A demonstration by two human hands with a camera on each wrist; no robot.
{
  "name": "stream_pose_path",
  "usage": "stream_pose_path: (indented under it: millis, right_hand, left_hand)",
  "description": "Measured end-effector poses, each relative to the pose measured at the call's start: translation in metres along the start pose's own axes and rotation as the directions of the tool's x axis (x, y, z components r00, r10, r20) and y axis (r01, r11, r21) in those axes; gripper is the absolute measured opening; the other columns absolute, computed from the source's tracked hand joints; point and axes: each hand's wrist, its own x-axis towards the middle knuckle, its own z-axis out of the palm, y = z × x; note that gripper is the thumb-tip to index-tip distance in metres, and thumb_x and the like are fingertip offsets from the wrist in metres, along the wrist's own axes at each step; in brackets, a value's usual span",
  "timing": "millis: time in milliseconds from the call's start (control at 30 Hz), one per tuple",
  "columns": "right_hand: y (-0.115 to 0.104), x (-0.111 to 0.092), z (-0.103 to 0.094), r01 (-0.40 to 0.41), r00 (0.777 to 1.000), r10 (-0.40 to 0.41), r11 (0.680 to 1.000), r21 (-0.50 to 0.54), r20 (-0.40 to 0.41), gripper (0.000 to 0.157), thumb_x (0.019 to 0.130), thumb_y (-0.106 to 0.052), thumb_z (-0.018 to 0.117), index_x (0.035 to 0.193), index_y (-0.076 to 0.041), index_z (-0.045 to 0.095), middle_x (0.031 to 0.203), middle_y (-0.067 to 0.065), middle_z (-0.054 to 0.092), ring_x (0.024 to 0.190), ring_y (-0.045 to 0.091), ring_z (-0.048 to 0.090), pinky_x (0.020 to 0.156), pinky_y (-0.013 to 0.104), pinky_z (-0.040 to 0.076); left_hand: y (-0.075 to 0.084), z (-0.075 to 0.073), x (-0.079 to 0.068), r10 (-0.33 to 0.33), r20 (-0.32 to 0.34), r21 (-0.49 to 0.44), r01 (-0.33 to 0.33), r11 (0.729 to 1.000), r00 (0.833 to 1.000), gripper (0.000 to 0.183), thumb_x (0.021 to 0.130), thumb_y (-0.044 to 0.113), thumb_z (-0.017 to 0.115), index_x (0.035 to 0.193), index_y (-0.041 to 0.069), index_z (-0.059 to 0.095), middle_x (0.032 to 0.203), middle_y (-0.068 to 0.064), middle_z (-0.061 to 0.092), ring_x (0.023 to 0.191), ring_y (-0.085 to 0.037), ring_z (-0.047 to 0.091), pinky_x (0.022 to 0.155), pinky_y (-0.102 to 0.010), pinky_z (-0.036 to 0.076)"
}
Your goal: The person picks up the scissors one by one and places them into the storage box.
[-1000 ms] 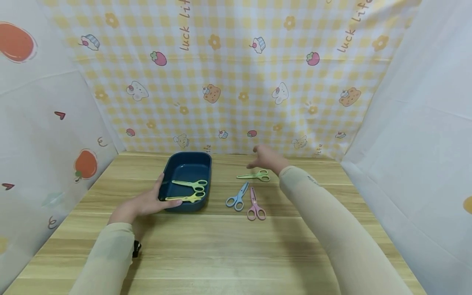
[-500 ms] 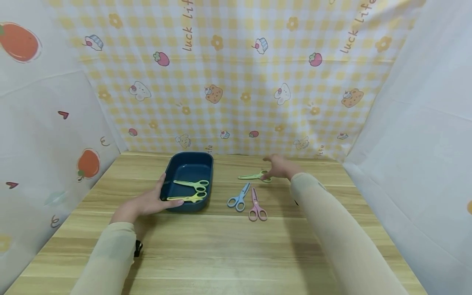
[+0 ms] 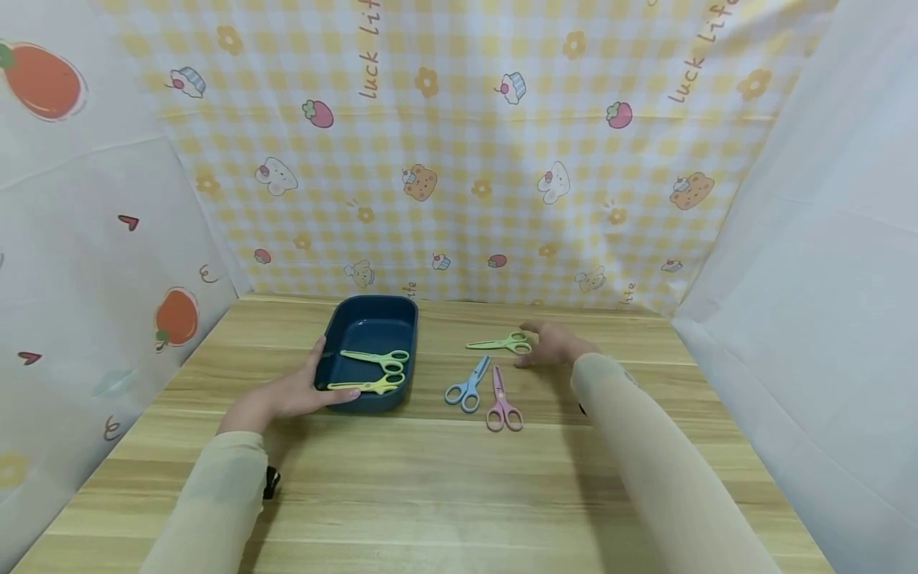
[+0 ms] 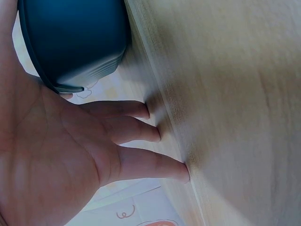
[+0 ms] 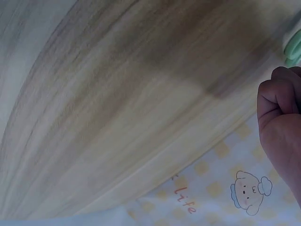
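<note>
My left hand (image 3: 290,392) rests on the near-left corner of a dark blue box (image 3: 417,319), thumb over its front rim. In the left wrist view, several straight fingers reach down to the tabletop beside the box (image 4: 75,42). Inside lie green scissors (image 3: 387,360) and yellow scissors (image 3: 378,387). My right hand (image 3: 555,344) is low at the handle end of yellow-green scissors (image 3: 489,345), finger and thumb apart on either side; contact is unclear. Their handle (image 5: 292,51) shows beyond my fingers in the right wrist view. Blue scissors (image 3: 472,384) and pink scissors (image 3: 499,391) lie nearer.
A wooden tabletop (image 3: 430,494) spreads under everything. Behind it hangs a yellow checked cloth (image 3: 459,159) with printed figures. White sheets flank the table, the left one (image 3: 86,255) printed with fruit and hearts, the right one (image 3: 825,263) mostly plain.
My right hand has moved right and toward me, from behind the yellow-green scissors to beside their handles. The left hand has stayed on the box. The whole view has shifted slightly.
</note>
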Motion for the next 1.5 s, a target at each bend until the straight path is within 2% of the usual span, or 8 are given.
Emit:
stream_pose_path:
  millis: [233,467,767,1167,1500]
  right_hand:
    - [0.003,0.005,0.007,0.020,1.000,-0.020,1.000,0.022,-0.013,0.091,0.093,-0.034,0.084,0.166,-0.007,0.036,0.172,0.024,0.033,0.161,0.050,0.026,0.130,0.066,0.022]
    - [0.002,0.007,0.007,0.027,1.000,-0.027,1.000,-0.001,-0.008,0.090,0.093,-0.034,0.084,0.165,-0.007,0.037,0.171,0.024,0.035,0.160,0.051,0.027,0.130,0.066,0.023]
    - [0.001,0.004,0.005,0.021,1.000,-0.021,0.999,-0.025,-0.009,0.081,0.094,-0.035,0.083,0.161,-0.007,0.044,0.168,0.028,0.039,0.158,0.051,0.032,0.129,0.066,0.026]
    - [-0.003,-0.002,0.001,0.002,1.000,-0.003,1.000,-0.030,-0.009,0.083,0.095,-0.033,0.082,0.162,-0.004,0.042,0.169,0.027,0.038,0.158,0.050,0.032,0.129,0.066,0.025]
    - [-0.003,-0.003,0.000,0.014,1.000,-0.014,0.999,-0.049,-0.005,0.075,0.095,-0.033,0.081,0.157,-0.003,0.049,0.167,0.025,0.042,0.157,0.049,0.035,0.129,0.065,0.026]
  left_hand:
    - [0.000,0.001,0.000,0.010,-0.004,-0.006,-0.010,1.000,1.000,0.138,0.090,0.079,0.065,0.166,0.011,-0.027,0.169,-0.045,0.014,0.153,-0.062,0.031,0.116,-0.075,0.037]
    - [-0.002,0.001,0.001,0.014,-0.009,-0.017,-0.014,1.000,1.000,0.138,0.090,0.078,0.066,0.166,0.010,-0.027,0.169,-0.045,0.014,0.153,-0.062,0.031,0.117,-0.075,0.036]
    - [-0.001,0.001,0.000,0.008,-0.009,-0.010,-0.008,1.000,1.000,0.138,0.090,0.078,0.066,0.166,0.011,-0.027,0.169,-0.044,0.014,0.153,-0.062,0.030,0.117,-0.075,0.036]
    - [0.000,0.001,0.000,0.005,-0.014,-0.006,-0.005,1.000,1.000,0.138,0.089,0.079,0.066,0.166,0.010,-0.026,0.168,-0.045,0.016,0.152,-0.062,0.033,0.116,-0.075,0.037]
    - [-0.001,0.002,0.000,0.005,-0.015,-0.008,-0.005,1.000,1.000,0.138,0.089,0.079,0.066,0.166,0.010,-0.027,0.169,-0.044,0.015,0.152,-0.062,0.032,0.116,-0.075,0.037]
